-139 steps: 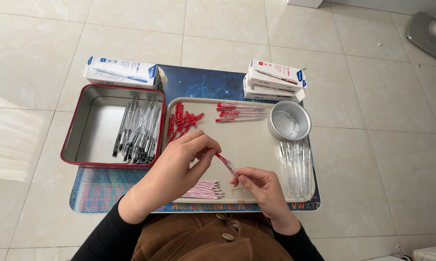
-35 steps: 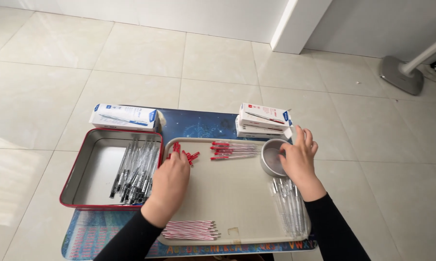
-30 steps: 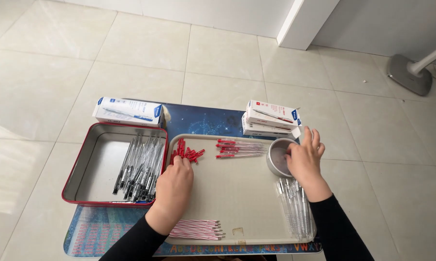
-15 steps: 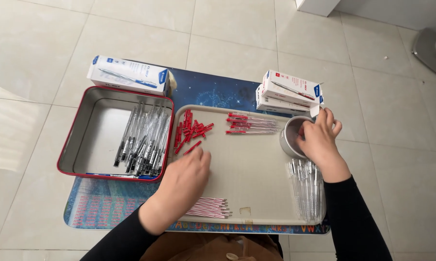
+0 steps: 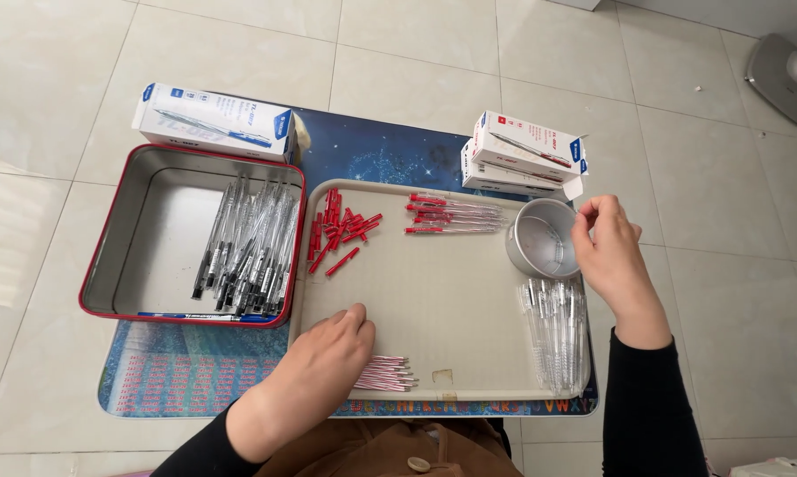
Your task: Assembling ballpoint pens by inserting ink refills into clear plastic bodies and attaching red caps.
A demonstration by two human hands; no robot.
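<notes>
My left hand [image 5: 328, 353] rested curled, holding nothing, on the beige plastic tray [image 5: 434, 309], beside the bundle of red-and-white striped refills [image 5: 383, 374]. My right hand [image 5: 609, 249] pinched something tiny beside the small round metal bowl [image 5: 542, 249]; I couldn't tell what.

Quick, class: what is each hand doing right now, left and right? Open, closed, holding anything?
Left hand: curled, fingers on the red-striped refills; a grip cannot be told.
Right hand: fingertips pinched beside the metal cup; anything held cannot be told.
</notes>
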